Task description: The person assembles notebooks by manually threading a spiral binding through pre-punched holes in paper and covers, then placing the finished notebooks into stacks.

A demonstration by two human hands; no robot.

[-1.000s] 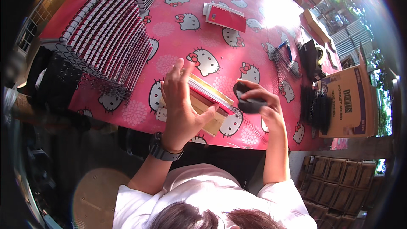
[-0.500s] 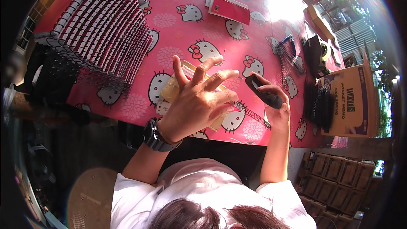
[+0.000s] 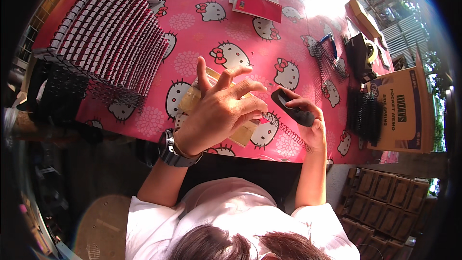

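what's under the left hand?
Partly visible under the left hand: a pale wooden-looking piece, showing on both sides of it. A thin wire coil emerges near the fingertips. Whatever sits directly beneath the palm is covered.

There are two bare hands (image 3: 219, 116), one dark-strapped wristwatch (image 3: 174, 152), one curved black tool (image 3: 290, 109) and one yellowish tape roll (image 3: 371, 54).

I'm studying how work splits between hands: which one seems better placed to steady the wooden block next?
Probably the left hand: it is spread over the wooden block, while the right hand grips a black handheld tool off to the right.
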